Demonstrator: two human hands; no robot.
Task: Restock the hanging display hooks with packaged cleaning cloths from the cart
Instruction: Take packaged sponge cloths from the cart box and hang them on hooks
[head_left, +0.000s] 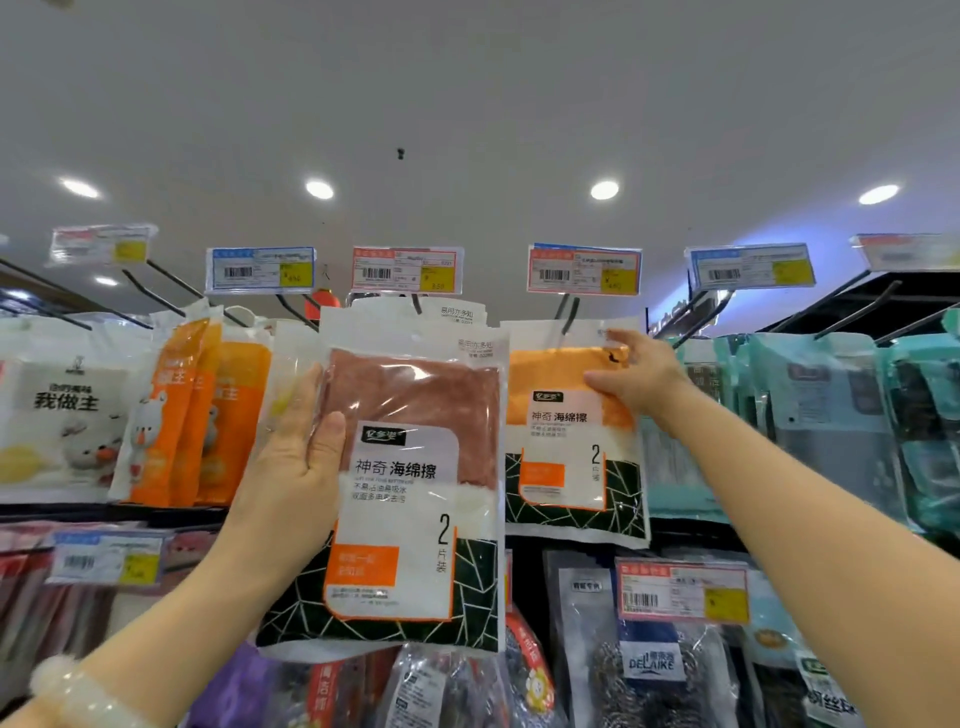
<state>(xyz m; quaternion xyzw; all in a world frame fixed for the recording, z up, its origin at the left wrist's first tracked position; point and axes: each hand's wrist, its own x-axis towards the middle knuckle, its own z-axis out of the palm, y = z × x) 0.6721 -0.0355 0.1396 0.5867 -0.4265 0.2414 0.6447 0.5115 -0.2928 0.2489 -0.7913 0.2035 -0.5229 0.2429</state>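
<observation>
At the far left, white packs (57, 415) and orange packs (192, 410) are hanging from black hooks, filling that stretch of the display.

The left hand (296, 462) is gripping the pink cloth pack (415, 467) along its left edge, thumb on the front and fingers hidden behind, lifting it high in front of the middle hook (415, 304). It is probably being held by the side so that the top stays free for the hook; a similar pack is already hanging just behind it, and I cannot tell whether the front pack's hole is on the hook yet. A red price tag (407, 269) is sitting above that hook.

To the right, the orange cloth pack (566, 436) is hanging on its own hook (569, 312). The right hand (636, 376) is pinching its upper right edge, thumb on the front, likely steadying or straightening it so the neighbouring pack has room.

Further right, teal packs (831, 415) are crowding their hooks. The cart is out of view.
</observation>
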